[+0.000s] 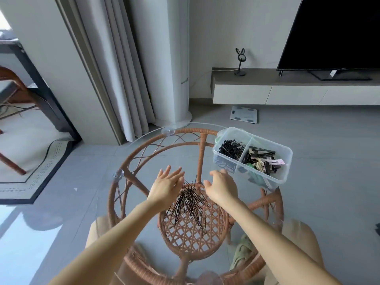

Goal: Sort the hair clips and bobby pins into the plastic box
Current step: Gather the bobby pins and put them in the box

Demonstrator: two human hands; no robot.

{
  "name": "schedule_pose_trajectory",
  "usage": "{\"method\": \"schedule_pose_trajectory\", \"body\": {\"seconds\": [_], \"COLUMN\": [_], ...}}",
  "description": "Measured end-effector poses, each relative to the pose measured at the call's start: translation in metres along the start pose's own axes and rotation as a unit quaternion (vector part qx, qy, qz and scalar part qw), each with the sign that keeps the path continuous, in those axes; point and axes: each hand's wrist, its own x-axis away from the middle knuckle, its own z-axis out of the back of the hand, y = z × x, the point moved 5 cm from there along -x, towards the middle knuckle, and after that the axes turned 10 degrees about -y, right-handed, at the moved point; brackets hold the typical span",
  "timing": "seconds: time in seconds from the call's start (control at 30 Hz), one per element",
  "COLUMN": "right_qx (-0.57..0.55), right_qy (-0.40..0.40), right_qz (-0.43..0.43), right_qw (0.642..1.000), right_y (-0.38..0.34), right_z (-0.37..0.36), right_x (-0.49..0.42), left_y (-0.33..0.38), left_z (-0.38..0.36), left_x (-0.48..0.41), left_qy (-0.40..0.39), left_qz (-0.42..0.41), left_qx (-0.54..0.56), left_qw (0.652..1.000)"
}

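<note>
Left hand [166, 185]: we see it spread flat with fingers straight, holding nothing, at the left edge of the loose pile.
Right hand [221, 187]: fingers loosely curved with the thumb out, and we see nothing gripped; it is at the pile's right edge.
Hands: apart, with the pile between them. We cannot tell whether either touches the pins.
Loose bobby pins [190, 202]: a black heap fanned out on the glass near the table's centre.
Plastic box [289, 159]: clear and lidless, at the table's far right edge, well apart from the hands.
Box, left compartment: boxed bobby pins [231, 150], black and tangled.
Box, right compartment: hair clips [262, 160] in mixed colours.
Table [156, 161]: round glass top on a rattan frame [202, 149].
Beyond: grey curtain [115, 68], television [337, 31], and a bathroom scale [244, 114] on the floor.
</note>
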Motion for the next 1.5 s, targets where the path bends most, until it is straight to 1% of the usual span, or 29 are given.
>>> {"method": "schedule_pose_trajectory", "body": {"seconds": [0.1,0.23,0.3,0.37,0.43,0.5,0.57,0.6,0.63,0.7,0.77,0.9,1.0,1.07,1.17,1.23,1.3,1.4,1.5], "right_qx": [-0.005,0.002,0.003,-0.023,-0.028,0.035,0.102,0.127,0.146,0.167,0.164,0.141,0.145,0.126,0.091,0.062,0.002,-0.08,-0.152], "right_qy": [0.011,-0.033,-0.07,-0.105,-0.089,-0.068,-0.097,-0.11,-0.111,-0.088,-0.063,-0.059,-0.036,-0.028,-0.024,-0.031,-0.034,-0.027,-0.016], "right_qz": [0.047,0.094,0.12,0.147,0.17,0.157,0.113,0.102,0.101,0.115,0.121,0.12,0.137,0.137,0.125,0.103,0.077,0.061,0.054], "right_qw": [0.999,0.995,0.99,0.983,0.981,0.985,0.984,0.981,0.978,0.975,0.977,0.981,0.979,0.982,0.988,0.992,0.996,0.995,0.987], "right_y": [-0.022,-0.033,-0.03,-0.024,-0.015,-0.002,0.006,0.005,0.002,-0.008,-0.015,-0.024,-0.038,-0.043,-0.045,-0.041,-0.034,-0.021,-0.011], "right_z": [-0.015,-0.027,-0.028,-0.027,-0.018,-0.01,-0.012,-0.017,-0.023,-0.036,-0.041,-0.039,-0.04,-0.042,-0.041,-0.038,-0.033,-0.022,-0.008], "right_x": [-0.003,0.011,0.023,0.036,0.045,0.048,0.051,0.054,0.057,0.062,0.064,0.062,0.06,0.057,0.051,0.048,0.046,0.044,0.048], "left_y": [0.007,0.016,0.017,0.018,0.016,0.01,0.008,0.01,0.013,0.02,0.025,0.032,0.036,0.039,0.038,0.032,0.024,0.017,0.019], "left_z": [-0.014,-0.018,-0.014,-0.007,0.001,0.005,0.002,0.0,-0.002,-0.006,-0.006,0.005,0.005,0.005,0.005,0.007,0.01,0.02,0.032], "left_x": [0.009,0.033,0.048,0.061,0.071,0.076,0.079,0.08,0.079,0.075,0.068,0.056,0.049,0.046,0.044,0.043,0.042,0.045,0.048], "left_qy": [0.012,0.008,0.016,0.014,0.02,0.009,-0.027,-0.041,-0.051,-0.061,-0.074,-0.095,-0.11,-0.106,-0.091,-0.086,-0.084,-0.077,-0.042], "left_qz": [-0.028,-0.061,-0.061,-0.052,-0.023,0.042,0.093,0.099,0.096,0.081,0.079,0.088,0.071,0.073,0.11,0.134,0.153,0.162,0.151], "left_qx": [0.017,0.051,0.061,0.072,0.05,-0.023,-0.086,-0.111,-0.132,-0.15,-0.152,-0.16,-0.163,-0.151,-0.121,-0.066,0.001,0.106,0.193], "left_qw": [0.999,0.997,0.996,0.996,0.998,0.999,0.992,0.988,0.985,0.984,0.982,0.979,0.978,0.98,0.982,0.985,0.985,0.978,0.969]}}
